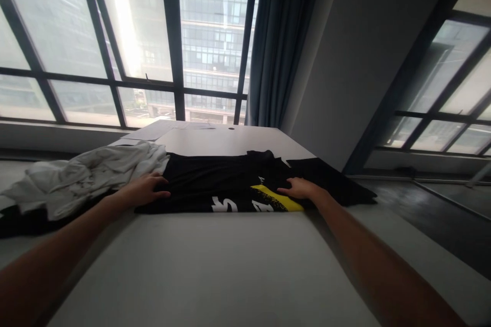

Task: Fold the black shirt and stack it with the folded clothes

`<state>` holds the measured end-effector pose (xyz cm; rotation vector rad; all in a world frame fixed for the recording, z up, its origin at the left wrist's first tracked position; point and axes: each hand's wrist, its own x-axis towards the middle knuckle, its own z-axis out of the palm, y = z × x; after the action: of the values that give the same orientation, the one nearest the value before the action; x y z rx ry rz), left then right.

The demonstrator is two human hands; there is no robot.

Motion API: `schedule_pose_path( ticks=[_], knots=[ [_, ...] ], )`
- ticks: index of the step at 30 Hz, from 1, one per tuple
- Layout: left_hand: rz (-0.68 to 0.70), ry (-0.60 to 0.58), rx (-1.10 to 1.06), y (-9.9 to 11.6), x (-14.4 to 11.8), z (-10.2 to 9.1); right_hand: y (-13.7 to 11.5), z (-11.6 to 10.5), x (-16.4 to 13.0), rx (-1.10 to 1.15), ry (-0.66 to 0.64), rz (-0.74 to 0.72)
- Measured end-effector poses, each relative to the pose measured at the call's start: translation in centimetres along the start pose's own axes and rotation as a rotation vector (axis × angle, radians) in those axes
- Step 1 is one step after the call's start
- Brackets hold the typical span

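Note:
A black T-shirt (207, 176) with white lettering and a yellow printed patch lies flat across the white table (215, 265). My left hand (143, 190) rests at its left end, fingers and thumb spread apart on the cloth. At the other end, beside the yellow patch, my right hand (301, 188) lies on the shirt with its fingers stretched out and the thumb apart. Neither hand visibly grips the fabric.
Crumpled white clothing (88, 171) is heaped on the left, with dark cloth under it. More black fabric (333, 179) lies to the right. Papers (143, 134) are at the table's far end, before windows and a blue curtain (282, 36).

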<state>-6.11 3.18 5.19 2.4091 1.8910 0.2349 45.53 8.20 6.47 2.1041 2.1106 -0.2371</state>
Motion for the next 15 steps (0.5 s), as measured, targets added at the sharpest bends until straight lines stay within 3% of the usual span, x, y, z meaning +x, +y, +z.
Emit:
schedule_pose_path(
  ticks=[7,12,15],
  knots=[
    [0.012,-0.087,-0.067,0.7,-2.4,-0.7,1.5,0.6,-2.5,0.018,-0.028,0.031],
    [0.059,0.024,-0.099,0.0,-2.9,-0.3,2.0,1.1,-2.8,0.014,0.167,-0.111],
    [0.082,0.073,-0.122,-0.1,-2.8,-0.1,2.3,1.5,-2.6,0.027,0.207,-0.143]
  ],
)
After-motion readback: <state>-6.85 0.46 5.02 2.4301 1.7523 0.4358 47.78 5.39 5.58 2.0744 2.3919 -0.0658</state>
